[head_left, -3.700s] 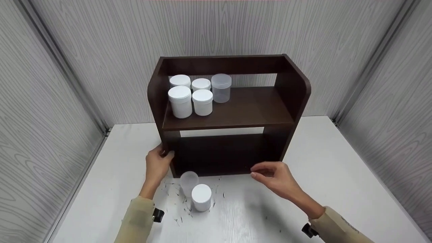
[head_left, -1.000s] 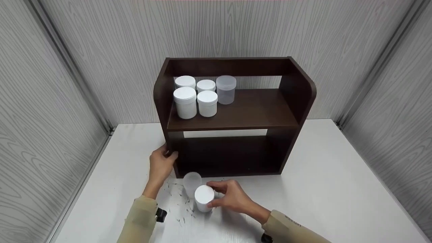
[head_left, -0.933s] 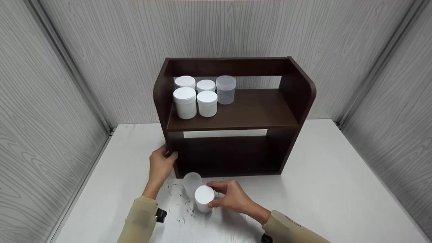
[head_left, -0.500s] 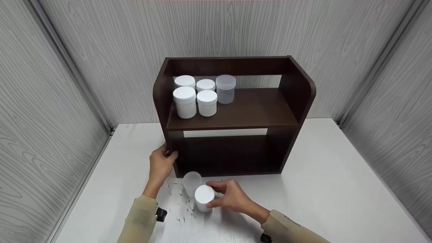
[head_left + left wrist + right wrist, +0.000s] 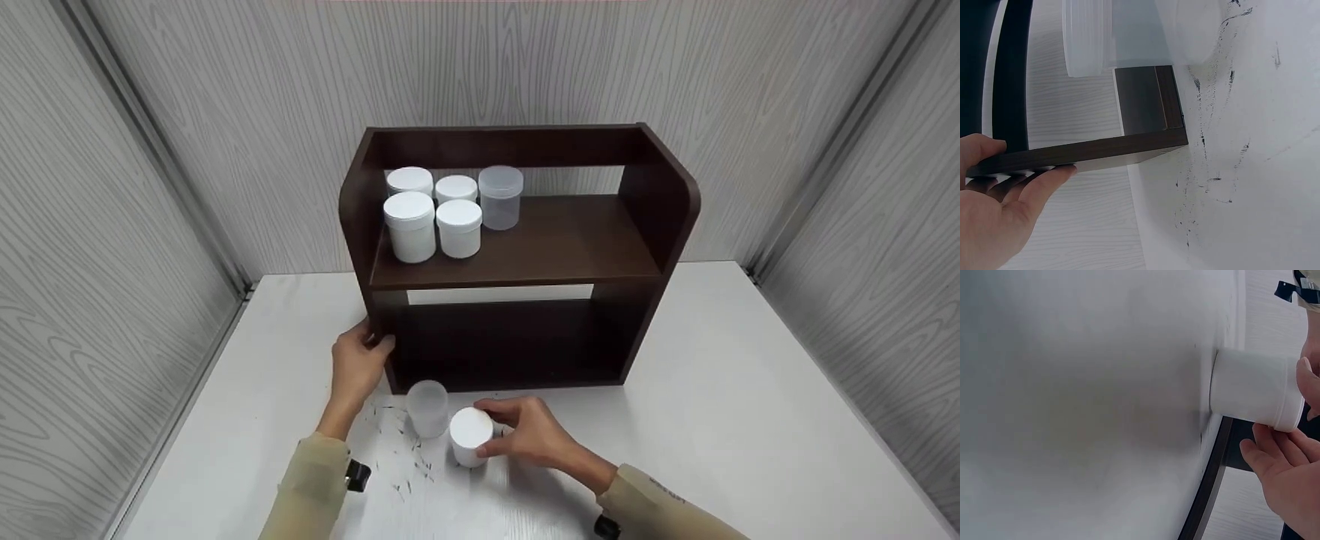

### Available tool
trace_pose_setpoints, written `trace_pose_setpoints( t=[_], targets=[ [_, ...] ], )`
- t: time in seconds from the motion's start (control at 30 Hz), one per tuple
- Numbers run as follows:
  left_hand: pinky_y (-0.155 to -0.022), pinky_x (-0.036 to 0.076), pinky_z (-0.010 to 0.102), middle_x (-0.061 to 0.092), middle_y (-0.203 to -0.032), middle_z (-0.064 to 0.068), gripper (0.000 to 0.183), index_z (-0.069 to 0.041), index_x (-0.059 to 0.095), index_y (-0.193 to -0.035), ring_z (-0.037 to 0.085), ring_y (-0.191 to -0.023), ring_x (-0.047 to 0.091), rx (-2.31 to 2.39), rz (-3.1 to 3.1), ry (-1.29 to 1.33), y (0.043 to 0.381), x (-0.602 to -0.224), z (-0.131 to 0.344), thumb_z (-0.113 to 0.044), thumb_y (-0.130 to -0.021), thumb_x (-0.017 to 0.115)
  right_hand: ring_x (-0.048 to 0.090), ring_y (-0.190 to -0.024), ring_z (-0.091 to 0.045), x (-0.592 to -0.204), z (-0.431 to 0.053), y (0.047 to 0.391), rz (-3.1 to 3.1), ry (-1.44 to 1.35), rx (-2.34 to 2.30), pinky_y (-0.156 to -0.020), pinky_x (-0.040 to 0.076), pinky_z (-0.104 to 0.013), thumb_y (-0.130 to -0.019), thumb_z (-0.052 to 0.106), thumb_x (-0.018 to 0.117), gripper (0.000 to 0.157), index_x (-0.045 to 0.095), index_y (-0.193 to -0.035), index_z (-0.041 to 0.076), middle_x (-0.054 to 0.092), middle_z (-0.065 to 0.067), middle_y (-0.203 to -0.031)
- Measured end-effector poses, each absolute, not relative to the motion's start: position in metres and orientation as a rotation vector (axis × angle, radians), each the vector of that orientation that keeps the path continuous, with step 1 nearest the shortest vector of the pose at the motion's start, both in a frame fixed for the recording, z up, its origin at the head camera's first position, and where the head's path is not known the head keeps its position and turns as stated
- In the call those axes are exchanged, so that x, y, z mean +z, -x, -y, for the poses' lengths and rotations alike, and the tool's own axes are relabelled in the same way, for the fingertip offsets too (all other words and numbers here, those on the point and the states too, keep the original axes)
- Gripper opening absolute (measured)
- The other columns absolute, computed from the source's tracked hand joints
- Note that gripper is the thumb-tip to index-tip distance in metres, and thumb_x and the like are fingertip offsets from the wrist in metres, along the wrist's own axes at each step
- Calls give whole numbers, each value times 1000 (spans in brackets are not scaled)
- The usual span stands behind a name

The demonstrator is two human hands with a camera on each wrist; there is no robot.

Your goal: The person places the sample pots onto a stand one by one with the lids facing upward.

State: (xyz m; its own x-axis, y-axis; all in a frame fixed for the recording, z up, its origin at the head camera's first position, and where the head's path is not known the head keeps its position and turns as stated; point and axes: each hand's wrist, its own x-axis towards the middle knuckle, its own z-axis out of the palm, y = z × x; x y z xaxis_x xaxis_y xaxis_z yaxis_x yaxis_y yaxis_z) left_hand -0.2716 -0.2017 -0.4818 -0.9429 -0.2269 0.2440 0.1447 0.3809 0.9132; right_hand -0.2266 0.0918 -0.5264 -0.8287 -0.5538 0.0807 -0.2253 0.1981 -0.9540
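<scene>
A white lidded jar point(image 5: 471, 436) stands in front of the dark brown two-tier shelf point(image 5: 570, 247). My right hand point(image 5: 529, 433) pinches it between thumb and fingers, close to the lid, as the right wrist view point(image 5: 1283, 461) also shows. Just left of that jar, a translucent jar point(image 5: 428, 409) stands on the table, apart from both hands. My left hand point(image 5: 358, 366) grips the front edge of the shelf's left side panel; in the left wrist view the thumb and fingers point(image 5: 1044, 188) lie on opposite faces of the panel.
On the upper tier, several white jars point(image 5: 409, 229) and one translucent jar point(image 5: 500, 199) stand grouped at the left. Dark scuff marks point(image 5: 1199, 112) streak the white table point(image 5: 750, 420). Grey wood-grain walls point(image 5: 862, 225) enclose the back and sides.
My right hand came from the right and took hold of the white jar. Since half a second ago the jar has shifted slightly right, away from the translucent one. The left hand keeps its grip.
</scene>
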Motion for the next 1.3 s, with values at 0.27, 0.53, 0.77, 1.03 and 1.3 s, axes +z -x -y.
trace_pose_setpoints(
  t=[0.27,0.53,0.77,1.03,1.3],
  targets=[
    [-98,58,47,64,-135,29,48,10,59,-142,41,-123,66,-1581,2299,-79,272,-482,202,-4,-97,67,60,-133,-37,-529,-90,234,-2105,744,-1702,-110,50,-35,-77,-2,92,68,64,-139,-6,65,-20,-140],
    [-99,57,46,61,-140,30,53,12,53,-146,42,-125,64,-1588,2319,-94,272,-483,201,-6,-98,67,61,-131,-36,-530,-98,237,-2114,763,-1685,-108,50,-33,-76,-2,92,68,64,-138,-8,65,-21,-139],
    [-99,57,46,60,-141,30,53,12,52,-147,44,-126,63,-1599,2319,-67,272,-482,203,-6,-99,66,61,-132,-34,-528,-102,243,-2073,821,-1658,-109,50,-33,-76,-4,92,75,59,-142,-10,64,-22,-141],
    [-100,57,47,58,-143,31,53,12,51,-147,46,-127,62,-1600,2319,-52,271,-484,202,-5,-100,66,62,-130,-34,-531,-112,244,-2089,807,-1659,-109,50,-33,-77,-3,92,73,59,-142,-10,64,-22,-141],
    [-98,58,46,61,-140,30,52,12,54,-146,44,-125,63,-1585,2316,-81,272,-482,202,-7,-99,67,61,-132,-34,-533,-116,248,-2056,816,-1685,-111,49,-34,-79,-2,91,74,56,-144,-11,64,-21,-140]
  ],
)
